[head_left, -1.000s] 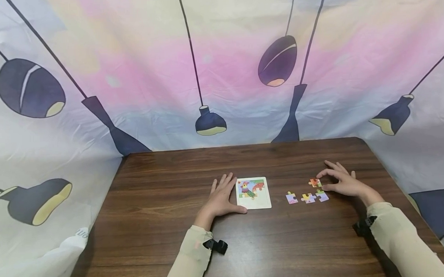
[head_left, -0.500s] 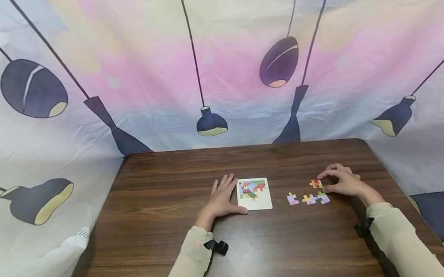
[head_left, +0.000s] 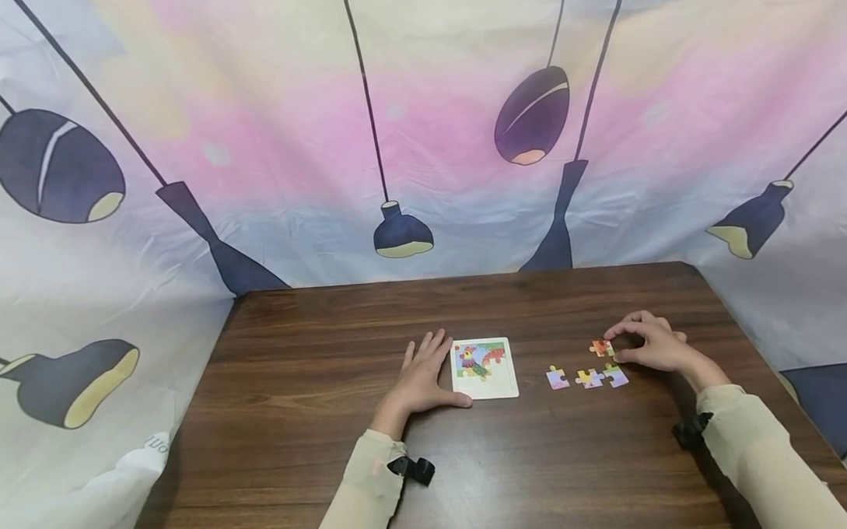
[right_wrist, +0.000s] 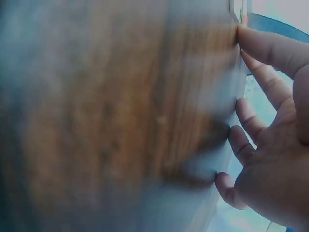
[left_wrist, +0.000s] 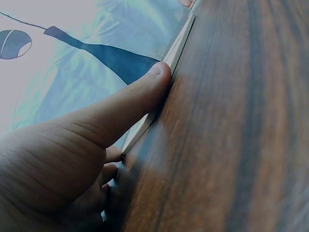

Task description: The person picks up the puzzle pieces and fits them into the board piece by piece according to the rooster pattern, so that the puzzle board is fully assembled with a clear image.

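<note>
A square white puzzle board (head_left: 485, 388) lies flat on the table, with a partly filled rooster picture in it. My left hand (head_left: 419, 381) lies along its left side with the fingers spread. In the left wrist view the thumb (left_wrist: 157, 72) presses against the board's near edge. To the right, the thumb and index finger of my right hand (head_left: 659, 348) pinch the right edge of an orange puzzle piece (head_left: 600, 348), which lies flat. The right wrist view shows that hand's fingertips (right_wrist: 241, 104) low against the wood; the piece is hardly visible there.
Between board and right hand lie more loose puzzle pieces: a purple one (head_left: 557, 378), a yellow and purple one (head_left: 588, 378), and a purple and green one (head_left: 615, 374). The brown wooden table (head_left: 327, 322) ends at a lamp-patterned cloth (head_left: 308, 175) behind.
The right hand's outer fingers have drawn in slightly while thumb and index finger stay at the orange puzzle piece. The left hand and the board have kept their places.
</note>
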`<state>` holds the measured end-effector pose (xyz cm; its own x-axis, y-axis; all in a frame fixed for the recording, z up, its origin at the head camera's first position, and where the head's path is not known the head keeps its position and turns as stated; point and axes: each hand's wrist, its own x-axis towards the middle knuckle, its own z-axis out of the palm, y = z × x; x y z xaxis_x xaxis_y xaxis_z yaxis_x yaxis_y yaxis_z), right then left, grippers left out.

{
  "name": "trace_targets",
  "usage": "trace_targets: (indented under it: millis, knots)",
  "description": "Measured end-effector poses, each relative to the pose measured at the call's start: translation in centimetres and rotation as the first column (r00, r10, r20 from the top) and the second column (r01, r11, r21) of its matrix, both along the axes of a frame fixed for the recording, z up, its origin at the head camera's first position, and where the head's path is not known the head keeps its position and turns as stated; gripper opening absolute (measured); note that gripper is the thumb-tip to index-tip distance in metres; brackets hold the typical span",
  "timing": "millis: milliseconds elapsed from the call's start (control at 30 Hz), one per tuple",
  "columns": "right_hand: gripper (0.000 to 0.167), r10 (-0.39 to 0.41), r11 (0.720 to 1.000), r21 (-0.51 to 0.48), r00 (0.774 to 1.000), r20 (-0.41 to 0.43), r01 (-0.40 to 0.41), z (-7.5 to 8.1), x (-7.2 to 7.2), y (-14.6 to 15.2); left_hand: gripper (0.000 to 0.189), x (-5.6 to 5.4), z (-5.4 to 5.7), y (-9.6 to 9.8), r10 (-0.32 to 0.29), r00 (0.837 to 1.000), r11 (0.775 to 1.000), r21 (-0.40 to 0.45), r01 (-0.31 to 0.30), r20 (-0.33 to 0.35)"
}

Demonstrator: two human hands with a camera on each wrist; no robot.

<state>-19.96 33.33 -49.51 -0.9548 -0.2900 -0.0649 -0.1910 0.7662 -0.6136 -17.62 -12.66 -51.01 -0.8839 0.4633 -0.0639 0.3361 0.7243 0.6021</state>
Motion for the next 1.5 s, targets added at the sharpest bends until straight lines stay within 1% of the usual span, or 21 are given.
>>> trace_targets:
  millis: [167,333,500,700,933,1333,1500]
  knots:
    - [0.029,0.019,1.000,0.001,0.999,-0.043,-0.019,-0.3,0.6,-0.6,0.120,0.0,-0.1,-0.1,0.003,1.000,1.000,0.003,-0.003,0.004]
    - [0.028,0.033,0.999,-0.017,0.998,-0.060,-0.034,-0.2,0.7,-0.9,0.120,0.0,-0.3,-0.2,0.004,1.000,1.000,0.011,-0.004,0.002]
    - [0.028,0.026,1.000,-0.016,0.998,-0.051,-0.026,-0.3,0.6,-0.7,0.120,0.1,-0.4,-0.2,0.004,1.000,1.000,0.009,-0.004,0.003]
    - [0.028,0.013,0.999,-0.053,0.999,-0.039,-0.015,-0.2,0.5,-0.7,0.120,0.1,-0.3,-0.1,0.003,1.000,1.000,0.012,-0.003,0.003]
    - [0.025,0.084,0.990,-0.107,0.993,-0.087,-0.093,0.3,0.1,-1.7,0.121,0.1,-0.1,0.0,0.000,1.000,1.000,0.008,0.000,0.001]
    - [0.029,0.116,0.971,-0.207,0.992,-0.042,-0.123,1.6,-0.6,-2.6,0.122,0.0,-0.1,0.1,0.002,1.000,1.000,0.015,-0.002,-0.005]
    - [0.029,0.132,0.962,-0.233,0.989,-0.060,-0.142,2.3,-0.6,-3.7,0.121,0.0,-0.1,0.0,0.002,1.000,1.000,0.011,-0.002,-0.007]
